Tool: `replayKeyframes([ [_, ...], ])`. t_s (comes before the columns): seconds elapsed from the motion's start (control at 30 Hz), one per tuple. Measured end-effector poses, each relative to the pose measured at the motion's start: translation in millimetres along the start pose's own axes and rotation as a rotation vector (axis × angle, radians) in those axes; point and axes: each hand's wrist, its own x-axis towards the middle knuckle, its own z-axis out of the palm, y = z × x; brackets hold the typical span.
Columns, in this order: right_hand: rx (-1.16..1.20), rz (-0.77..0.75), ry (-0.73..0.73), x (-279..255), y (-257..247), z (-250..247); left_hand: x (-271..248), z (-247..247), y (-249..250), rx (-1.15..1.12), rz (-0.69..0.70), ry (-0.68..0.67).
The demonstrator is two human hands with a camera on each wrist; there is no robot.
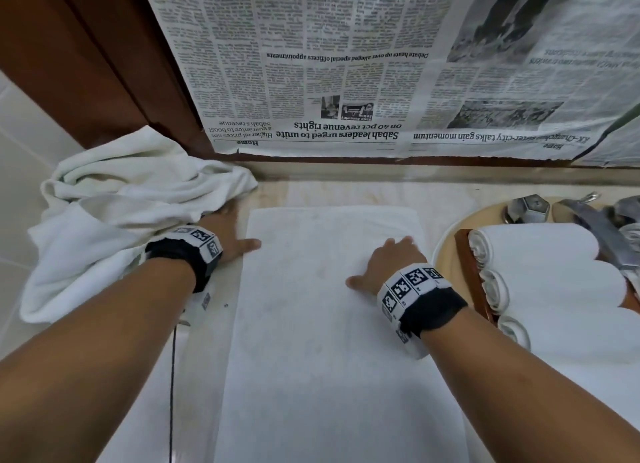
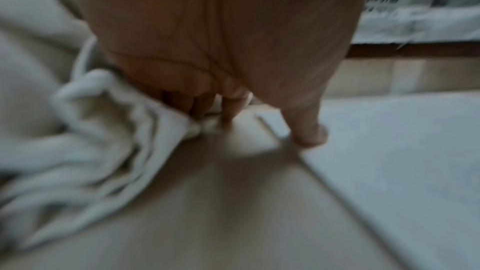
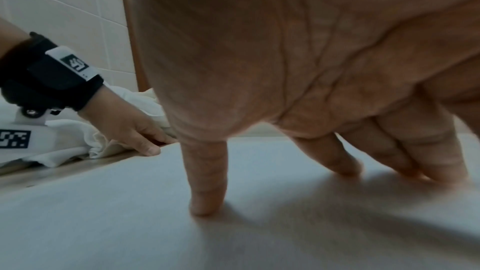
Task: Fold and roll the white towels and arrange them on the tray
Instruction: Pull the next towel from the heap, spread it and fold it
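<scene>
A long white towel (image 1: 322, 324) lies flat down the middle of the counter. My right hand (image 1: 384, 262) presses on its far right part with fingers spread and straight; the right wrist view shows the thumb and fingertips (image 3: 345, 163) on the cloth (image 3: 130, 223). My left hand (image 1: 235, 234) rests at the towel's left edge, thumb on the edge (image 2: 309, 134), fingers on the counter against a crumpled white towel pile (image 1: 121, 203). Three rolled white towels (image 1: 540, 275) lie side by side on the wooden tray (image 1: 471, 272) at the right.
The tray sits over a round basin (image 1: 445, 237) with a metal tap (image 1: 526, 208) behind it. Newspaper (image 1: 346, 82) covers the wall behind the counter. A brown wooden frame (image 1: 104, 64) and white tiles stand at the left. A thin black cable (image 1: 172, 376) hangs at the counter's front left.
</scene>
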Motion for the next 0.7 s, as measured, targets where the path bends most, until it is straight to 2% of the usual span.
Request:
replayKeyframes([
  [0.03, 0.01, 0.013, 0.024, 3.9, -3.2, -2.4, -3.4, -7.0, 9.5, -0.009, -0.009, 0.035],
  [0.1, 0.079, 0.011, 0.163, 10.2, -11.0, -8.4, -15.1, -19.4, 41.4, 0.003, 0.05, 0.162],
  [0.13, 0.14, -0.024, 0.258, 13.8, -15.5, -10.2, -22.0, -21.6, 58.7, -0.037, 0.096, 0.239],
  [0.17, 0.204, -0.09, 0.328, 18.4, -20.3, -10.9, -27.2, -19.5, 76.3, -0.102, 0.155, 0.254],
  [0.2, 0.255, -0.186, 0.331, 24.5, -24.2, -8.8, -32.3, -13.2, 89.5, -0.187, 0.241, 0.208],
  [0.23, 0.271, -0.286, 0.264, 30.6, -26.5, -5.1, -33.5, -2.6, 97.0, -0.232, 0.311, 0.085],
  [0.27, 0.243, -0.35, 0.165, 38.0, -25.8, 0.1, -32.7, 9.2, 98.6, -0.214, 0.339, -0.039],
  [0.3, 0.193, -0.359, 0.099, 46.8, -21.0, 5.7, -28.8, 21.5, 91.7, -0.157, 0.332, -0.095],
  [0.33, 0.167, -0.314, 0.084, 57.2, -12.5, 9.9, -24.6, 29.4, 80.0, -0.126, 0.297, -0.081],
  [0.4, 0.233, -0.118, 0.11, 73.3, 8.6, 10.6, -16.4, 36.5, 54.5, -0.151, 0.173, -0.026],
  [0.47, 0.305, 0.039, 0.108, 77.8, 26.2, 2.4, -11.6, 31.9, 38.9, -0.184, 0.103, -0.073],
  [0.5, 0.313, 0.062, 0.128, 76.1, 29.2, -2.9, -9.2, 26.7, 38.3, -0.181, 0.085, -0.094],
  [0.53, 0.305, 0.036, 0.174, 71.3, 27.0, -7.5, -9.8, 21.3, 43.7, -0.178, 0.07, -0.088],
  [0.6, 0.309, -0.139, 0.249, 56.3, 9.8, -11.7, -17.1, 8.2, 68.0, -0.171, 0.094, -0.003],
  [0.63, 0.309, -0.247, 0.232, 48.5, -0.3, -7.0, -24.2, 3.0, 83.4, -0.174, 0.172, 0.022],
  [0.7, 0.26, -0.384, 0.121, 38.1, -13.1, 13.9, -37.4, 7.1, 104.8, -0.207, 0.384, -0.062],
])
